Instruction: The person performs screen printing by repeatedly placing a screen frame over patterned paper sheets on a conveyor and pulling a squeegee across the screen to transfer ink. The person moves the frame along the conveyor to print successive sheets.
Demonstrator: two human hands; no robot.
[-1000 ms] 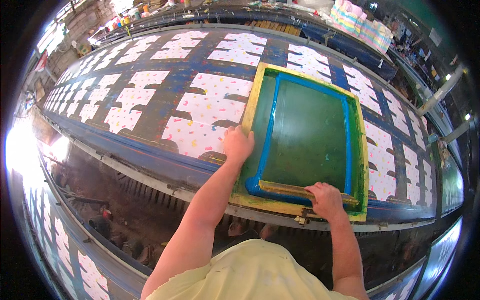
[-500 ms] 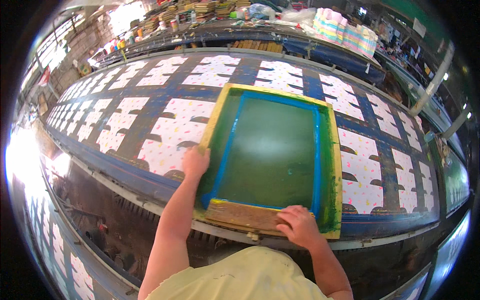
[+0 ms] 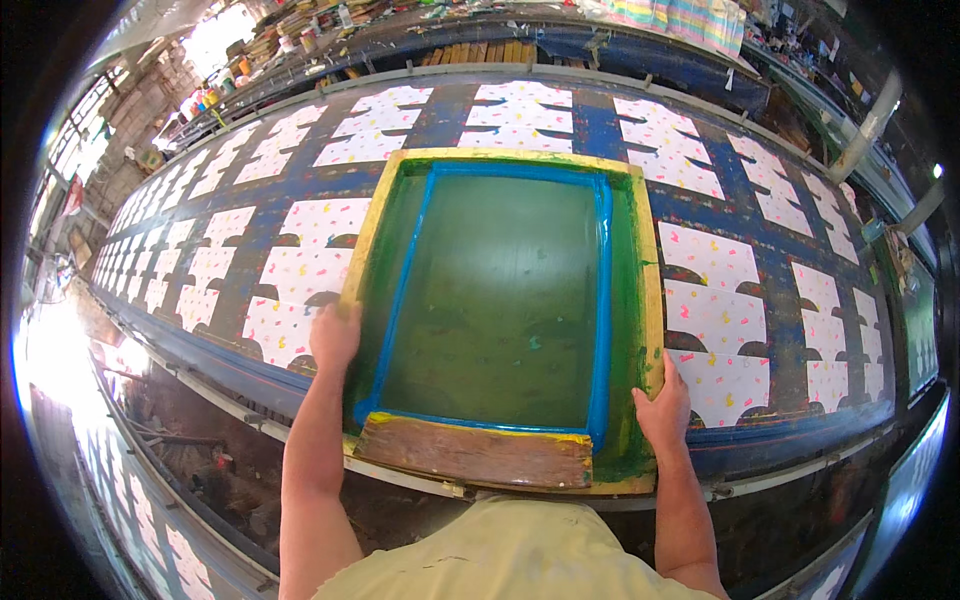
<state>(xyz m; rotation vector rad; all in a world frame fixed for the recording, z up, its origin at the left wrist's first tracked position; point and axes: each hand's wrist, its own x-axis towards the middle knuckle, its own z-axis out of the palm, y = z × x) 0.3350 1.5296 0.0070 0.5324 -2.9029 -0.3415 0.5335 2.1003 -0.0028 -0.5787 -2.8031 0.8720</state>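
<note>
A screen printing frame [image 3: 651, 280] with yellow-edged wood, green mesh and blue tape borders lies in front of me over the long table. My left hand [image 3: 335, 338] is closed around its left rim. On the opposite side, my right hand [image 3: 664, 405] grips the right rim, thumb on the inner side and fingers outside. A wooden squeegee [image 3: 475, 450] with yellow ink along its edge rests inside the frame at the near end, touched by neither hand. Faint shapes of printed cloth show through the mesh.
White cloth pieces with small pink and yellow prints [image 3: 712, 322] lie in rows on the dark blue table [image 3: 590, 118]. A metal rail [image 3: 770, 480] runs along the near edge. Behind stand a cluttered bench with ink containers [image 3: 210, 98] and a striped cloth stack [image 3: 690, 22].
My right hand has left the squeegee and taken hold of the frame's right rim. My left hand stays on the left rim. The frame appears further left and squarer to me.
</note>
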